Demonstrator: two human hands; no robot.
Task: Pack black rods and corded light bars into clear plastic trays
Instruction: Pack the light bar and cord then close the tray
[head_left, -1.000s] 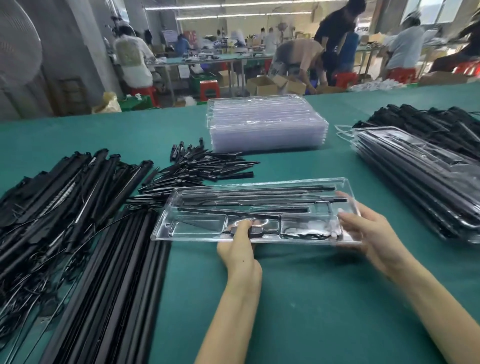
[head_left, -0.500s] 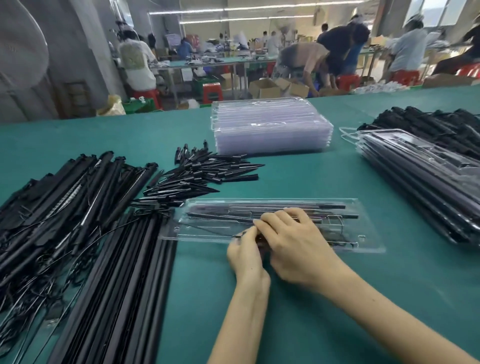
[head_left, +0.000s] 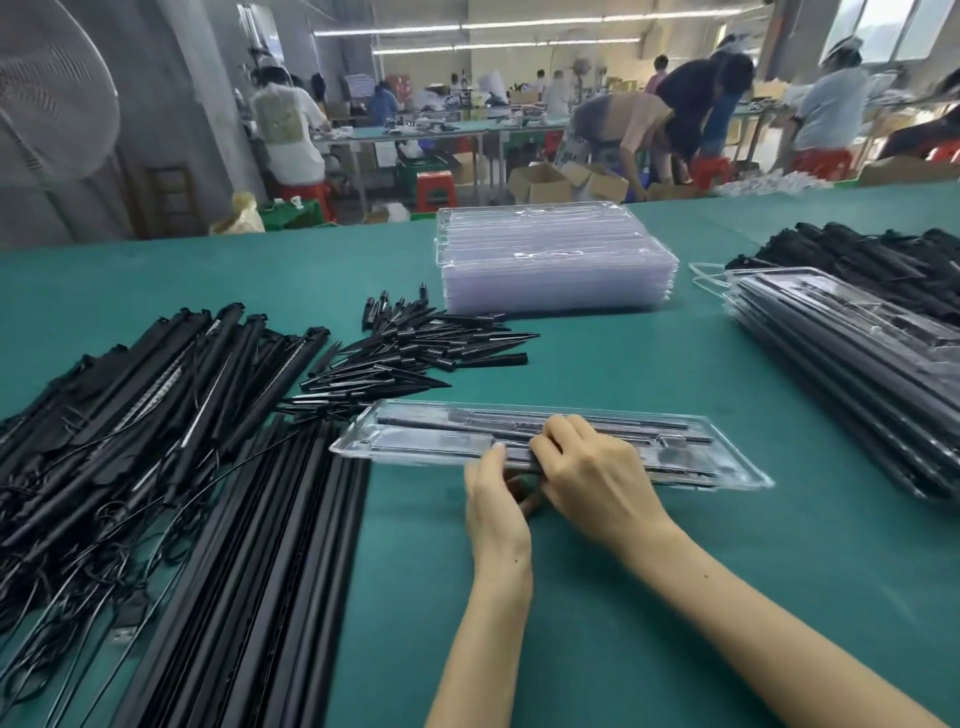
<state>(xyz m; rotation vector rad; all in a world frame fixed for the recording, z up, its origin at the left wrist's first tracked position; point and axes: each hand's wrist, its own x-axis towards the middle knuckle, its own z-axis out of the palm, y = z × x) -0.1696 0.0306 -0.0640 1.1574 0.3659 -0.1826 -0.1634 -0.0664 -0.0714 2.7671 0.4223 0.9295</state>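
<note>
Our hands, left (head_left: 493, 499) and right (head_left: 587, 467), meet at the tray's (head_left: 727, 460) near edge, fingers curled on it, its long axis crosswise before us, rods (head_left: 270, 545) leftward.

Text check | you have nothing legible here | papers on the far benches at upper centre of the frame are too blurred to read

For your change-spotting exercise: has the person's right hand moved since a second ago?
Yes. The right hand has moved left along the clear tray, from the tray's right end to its middle, beside the left hand.
</note>
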